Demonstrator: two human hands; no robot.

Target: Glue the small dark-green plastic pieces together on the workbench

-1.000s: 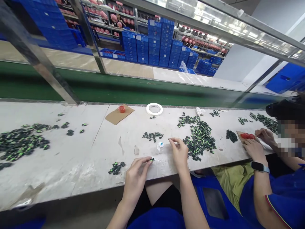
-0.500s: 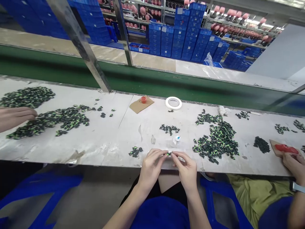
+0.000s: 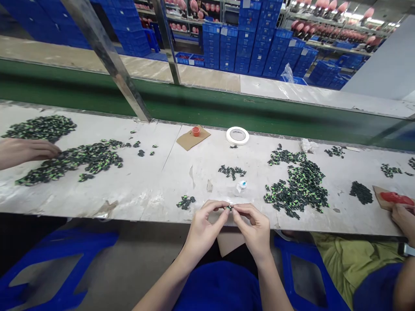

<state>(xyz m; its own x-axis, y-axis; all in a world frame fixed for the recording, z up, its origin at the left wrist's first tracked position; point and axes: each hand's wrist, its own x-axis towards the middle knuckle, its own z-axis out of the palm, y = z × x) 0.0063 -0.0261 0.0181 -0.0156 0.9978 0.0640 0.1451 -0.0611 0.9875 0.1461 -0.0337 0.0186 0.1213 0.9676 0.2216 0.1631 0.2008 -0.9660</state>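
My left hand point(image 3: 205, 226) and my right hand point(image 3: 254, 226) meet at the near edge of the white worktable point(image 3: 145, 190). Their fingertips pinch one small black and green part point(image 3: 228, 208) between them. A small cluster of the same parts point(image 3: 186, 201) lies just left of my left hand. A big heap of parts point(image 3: 298, 188) spreads to the right of my right hand. A short row of parts point(image 3: 231, 171) and a small white cap with a blue spot point(image 3: 241, 185) lie beyond my hands.
A white tape roll point(image 3: 237, 135) and a cardboard piece with a small red cup point(image 3: 194, 134) sit at the table's far edge. One co-worker's hand point(image 3: 24, 151) rests by a heap at left; another's hand point(image 3: 403, 218) is at right. A green conveyor belt point(image 3: 207, 110) runs behind.
A second ago my hands were apart, the right one reaching toward the heap. They have come together at the table edge on one part. The view has swung left and down.
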